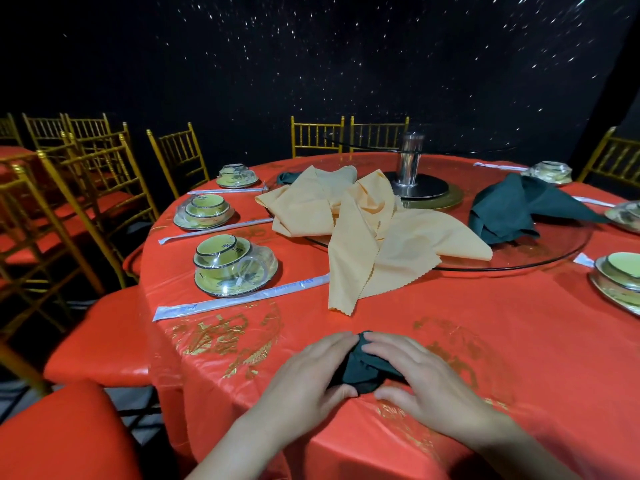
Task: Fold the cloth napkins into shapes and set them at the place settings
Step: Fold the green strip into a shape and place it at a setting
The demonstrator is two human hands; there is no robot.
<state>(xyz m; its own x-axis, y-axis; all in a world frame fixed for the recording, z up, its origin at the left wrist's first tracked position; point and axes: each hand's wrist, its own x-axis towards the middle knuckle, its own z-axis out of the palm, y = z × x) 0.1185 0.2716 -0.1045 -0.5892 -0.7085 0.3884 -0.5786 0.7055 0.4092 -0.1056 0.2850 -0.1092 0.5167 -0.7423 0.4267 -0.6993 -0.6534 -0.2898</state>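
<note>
Left hand [311,372]: nearest the camera, fingers laid over the left side of the dark green napkin [363,374], thumb tucked against its near edge, so it grips the bundle.
Right hand [424,379]: mirrors it on the right side, fingers across the top, thumb at the near edge, also gripping.
Surface [450,317]: round, under a red cloth with gold print; it carries everything below.
Glass turntable [554,252]: sits at the middle and holds the unfolded stock.
Peach napkins [374,237]: a loose heap, part on the turntable, one corner hanging over its rim toward the person.
Loose green napkin [509,209]: crumpled on the right of the turntable, well apart from the hands.
Place settings: wrapped bowl sets at the left [232,265] and at the right [620,275], with more beyond each; none of those in view carries a folded napkin.
Chopstick sleeve [239,299]: lies just beside the nearest left set.
Done so far: by my reading very little; one napkin is gathered into a small compact bundle, its final shape not clear.
Left to do: finish this fold, set it at a place, then work through the heap for the other settings.
Napkin against the hands: between both, touching both, resting on the surface near its front edge.
</note>
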